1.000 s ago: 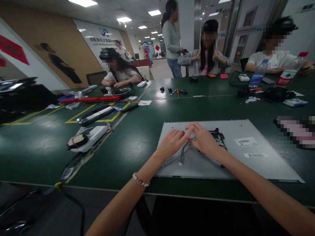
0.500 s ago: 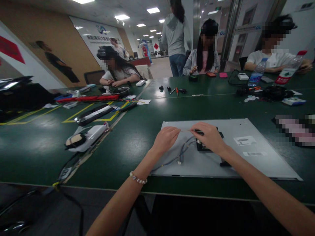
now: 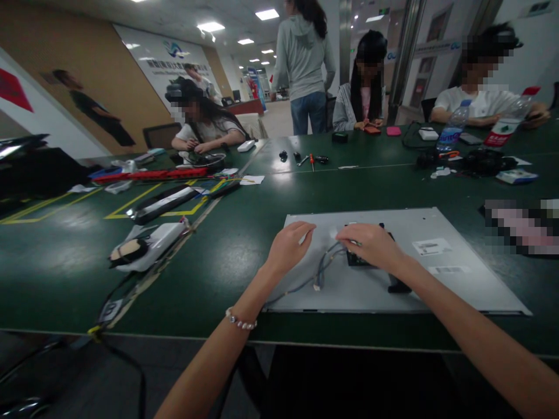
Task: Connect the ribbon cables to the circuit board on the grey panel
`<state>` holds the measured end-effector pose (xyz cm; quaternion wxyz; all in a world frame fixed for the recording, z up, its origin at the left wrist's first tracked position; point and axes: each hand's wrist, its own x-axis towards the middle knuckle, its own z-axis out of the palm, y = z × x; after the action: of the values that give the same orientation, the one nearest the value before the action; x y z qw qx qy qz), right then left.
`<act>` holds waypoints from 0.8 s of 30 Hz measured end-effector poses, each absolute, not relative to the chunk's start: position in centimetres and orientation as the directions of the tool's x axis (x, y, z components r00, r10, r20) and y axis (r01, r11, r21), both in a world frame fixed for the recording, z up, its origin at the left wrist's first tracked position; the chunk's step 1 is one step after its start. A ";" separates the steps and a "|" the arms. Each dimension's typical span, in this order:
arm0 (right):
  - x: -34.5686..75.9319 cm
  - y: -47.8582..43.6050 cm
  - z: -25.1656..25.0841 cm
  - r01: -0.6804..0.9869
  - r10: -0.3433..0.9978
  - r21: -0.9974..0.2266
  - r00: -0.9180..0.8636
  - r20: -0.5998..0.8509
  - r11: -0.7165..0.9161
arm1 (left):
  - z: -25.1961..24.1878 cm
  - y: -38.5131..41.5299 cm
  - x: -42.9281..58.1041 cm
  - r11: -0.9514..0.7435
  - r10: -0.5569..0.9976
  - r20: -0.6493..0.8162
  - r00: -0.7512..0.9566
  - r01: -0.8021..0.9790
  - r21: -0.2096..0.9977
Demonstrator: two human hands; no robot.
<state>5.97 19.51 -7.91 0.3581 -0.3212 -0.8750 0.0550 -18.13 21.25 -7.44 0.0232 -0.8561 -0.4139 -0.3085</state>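
A grey metal flat panel (image 3: 437, 221) with stickers lies on the green table before me. My right hand (image 3: 371, 247) is over its middle, its fingertips pinching a small clear piece of film (image 3: 333, 231). My left hand (image 3: 289, 249) hovers above the panel's left part, thumb and fingers slightly apart, nothing visible between them. Partly under my right hand is a black part with a circuit board (image 3: 357, 260). Grey-blue cables (image 3: 321, 270) run from it toward the panel's left edge. Nearer me on the panel sits a black bracket (image 3: 398, 285).
A screwdriver (image 3: 311, 162) and small tools lie farther back. Bottles (image 3: 454, 128) stand back right beside black cables. A white device (image 3: 151, 244) and a long black part (image 3: 163, 203) lie to the left. Several people are across the table.
My left hand's thumb and fingers have parted, and it has drawn slightly left. The clear film stays at my right fingertips. Across the table, a seated person's hands have lowered to a red object.
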 end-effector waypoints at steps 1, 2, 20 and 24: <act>5.7 19.3 -8.1 0.499 0.576 -0.304 -0.598 0.558 0.812 | -7.3 21.1 -18.1 -0.664 0.695 0.546 0.469 0.710 0.236; 5.4 19.1 -8.3 0.476 0.552 -0.286 -0.649 0.524 0.832 | -7.2 21.0 -18.0 -0.674 0.694 0.542 0.474 0.693 0.256; 4.7 18.2 -7.8 0.453 0.527 -0.292 -0.803 0.277 0.843 | -7.1 19.9 -17.0 -0.743 0.664 0.190 0.724 0.607 0.283; 4.7 18.1 -7.6 0.449 0.532 -0.306 -0.793 0.296 0.840 | -7.3 19.9 -17.0 -0.729 0.678 0.189 0.710 0.619 0.292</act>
<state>4.75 18.14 -7.63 0.1881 -0.2607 -0.9404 0.1108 -17.01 19.87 -7.26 -0.1042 -0.9188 -0.3529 -0.1430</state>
